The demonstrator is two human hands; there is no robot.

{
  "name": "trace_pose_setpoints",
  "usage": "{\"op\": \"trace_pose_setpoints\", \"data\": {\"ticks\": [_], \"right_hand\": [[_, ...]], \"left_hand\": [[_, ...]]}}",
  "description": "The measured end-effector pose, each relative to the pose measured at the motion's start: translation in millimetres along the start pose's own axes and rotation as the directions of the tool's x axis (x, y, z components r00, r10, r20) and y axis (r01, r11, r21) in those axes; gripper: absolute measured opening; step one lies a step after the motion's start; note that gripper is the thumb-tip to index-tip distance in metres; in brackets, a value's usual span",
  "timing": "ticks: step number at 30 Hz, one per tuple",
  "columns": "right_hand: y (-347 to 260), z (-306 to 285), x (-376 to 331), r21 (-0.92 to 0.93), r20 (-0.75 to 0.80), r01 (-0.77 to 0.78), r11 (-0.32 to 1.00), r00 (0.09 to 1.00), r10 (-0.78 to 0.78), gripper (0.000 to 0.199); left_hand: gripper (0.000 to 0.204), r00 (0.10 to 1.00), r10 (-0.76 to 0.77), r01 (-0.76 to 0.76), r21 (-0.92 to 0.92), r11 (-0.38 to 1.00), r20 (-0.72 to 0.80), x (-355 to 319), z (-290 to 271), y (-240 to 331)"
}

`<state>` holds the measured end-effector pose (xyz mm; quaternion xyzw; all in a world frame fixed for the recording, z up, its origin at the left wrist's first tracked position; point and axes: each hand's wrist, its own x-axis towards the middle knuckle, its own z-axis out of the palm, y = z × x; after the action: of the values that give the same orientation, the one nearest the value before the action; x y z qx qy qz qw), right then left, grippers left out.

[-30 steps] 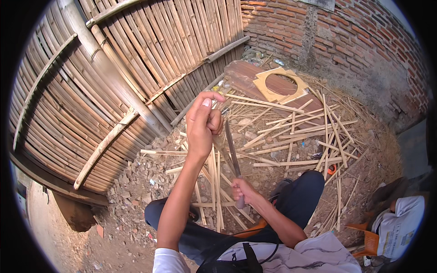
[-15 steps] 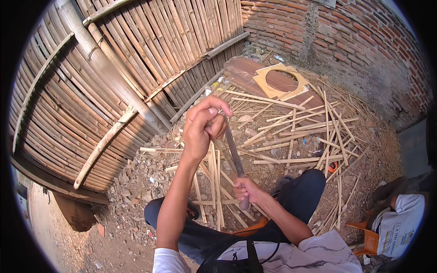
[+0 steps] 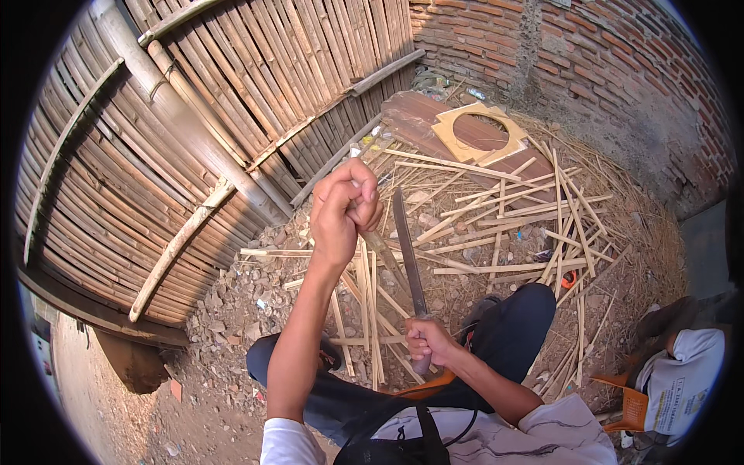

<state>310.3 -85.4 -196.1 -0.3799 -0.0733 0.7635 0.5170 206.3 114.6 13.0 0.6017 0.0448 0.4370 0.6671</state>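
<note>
My left hand (image 3: 345, 205) is raised in front of me, its fingers closed round a bamboo strip (image 3: 387, 260). The strip slants down and to the right below the fist; the part inside the fingers is hidden. Lower and to the right, my right hand (image 3: 431, 342) grips the handle of a long dark-bladed machete (image 3: 408, 252). Its blade points up and away, with the tip just right of my left hand and apart from it. Several pale bamboo strips (image 3: 368, 318) lie on the ground beneath and beyond both hands.
A bamboo-slat wall (image 3: 209, 116) rises at the left, a brick wall (image 3: 597, 70) at the back right. A brown board (image 3: 411, 124) lies ahead, bearing a yellowish panel with a round hole (image 3: 439, 133). Rubble (image 3: 225, 310) covers the ground; an orange-and-white bag (image 3: 674, 387) is at right.
The machete blade has swung right, away from my left fist, and its tip now shows. My right hand has shifted slightly right and down; my left fist has moved slightly left.
</note>
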Motion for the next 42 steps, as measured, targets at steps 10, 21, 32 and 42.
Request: {"op": "trace_pose_setpoints", "data": {"ticks": [10, 21, 32, 42], "right_hand": [[-51.9, 34.1, -31.4, -0.016, 0.063, 0.349, 0.937, 0.935, -0.348, 0.019], [-52.3, 24.3, -6.5, -0.039, 0.083, 0.145, 0.989, 0.987, -0.141, 0.019], [30.6, -32.4, 30.4, -0.003, -0.063, -0.224, 0.975, 0.973, 0.224, 0.026], [-10.5, 0.0, 26.1, -0.091, 0.074, 0.102, 0.991, 0.993, -0.095, 0.021]], "left_hand": [[0.017, 0.998, 0.006, -0.007, -0.025, 1.000, -0.061, -3.6, -30.1, 10.7], [0.016, 0.996, -0.003, 0.003, -0.005, 1.000, -0.084, -6.1, -23.3, 8.2], [0.017, 0.994, 0.024, -0.021, 0.026, 0.999, -0.111, -2.0, -31.8, 7.6], [0.018, 0.991, 0.010, -0.008, 0.018, 1.000, -0.130, -2.5, -7.1, 6.1]]}}
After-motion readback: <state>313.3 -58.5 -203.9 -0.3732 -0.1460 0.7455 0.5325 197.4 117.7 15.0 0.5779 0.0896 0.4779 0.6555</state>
